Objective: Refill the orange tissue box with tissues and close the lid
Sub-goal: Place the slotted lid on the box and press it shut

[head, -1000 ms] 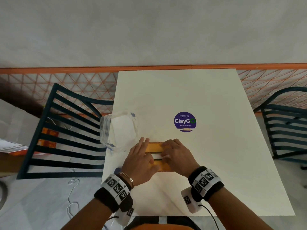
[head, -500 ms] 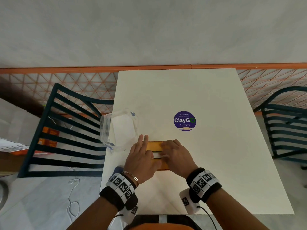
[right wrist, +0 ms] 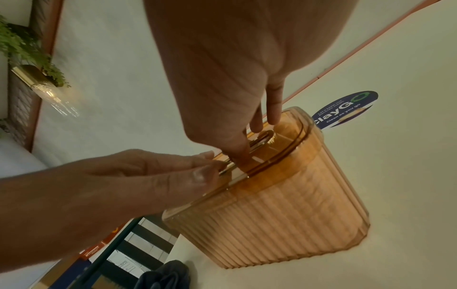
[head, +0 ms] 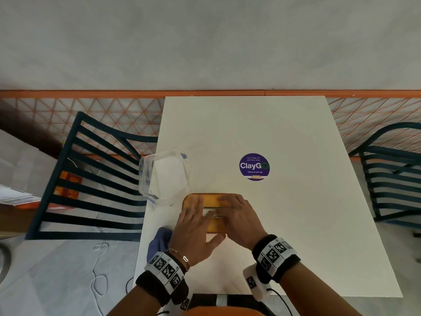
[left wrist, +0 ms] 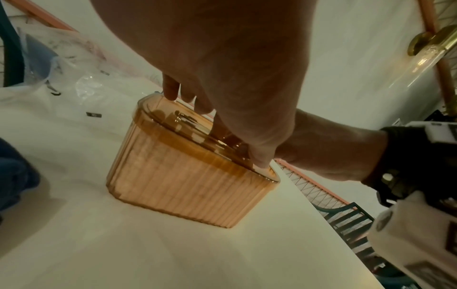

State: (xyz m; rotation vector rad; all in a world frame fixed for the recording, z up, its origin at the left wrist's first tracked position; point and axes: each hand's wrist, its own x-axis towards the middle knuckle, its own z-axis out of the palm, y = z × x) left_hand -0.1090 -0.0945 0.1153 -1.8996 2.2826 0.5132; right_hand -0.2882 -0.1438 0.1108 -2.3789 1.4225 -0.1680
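Note:
The orange ribbed tissue box (head: 213, 200) stands near the front left of the white table (head: 296, 224), lid on. White tissue (head: 207, 212) shows in the lid's slot. My left hand (head: 193, 226) lies flat on the left half of the lid with straight, spread fingers, its thumb along the near edge. My right hand (head: 238, 215) rests on the right half, fingers straight. In the right wrist view the right hand (right wrist: 222, 68) points its fingertips down at the slot of the box (right wrist: 284, 215), meeting the left hand (right wrist: 111, 185). In the left wrist view the left hand (left wrist: 222, 78) presses on the box (left wrist: 178, 185).
A clear plastic tissue pack (head: 166, 176) lies just beyond the box to the left. A blue cloth (head: 159, 242) sits at the table's left edge by my left wrist. A purple round sticker (head: 254, 166) marks the table's middle. Dark slatted chairs (head: 91, 183) (head: 394, 179) flank the table.
My left hand has drawn back a little toward me, uncovering the lid's far left corner. The right hand stays on the lid and the box has not moved.

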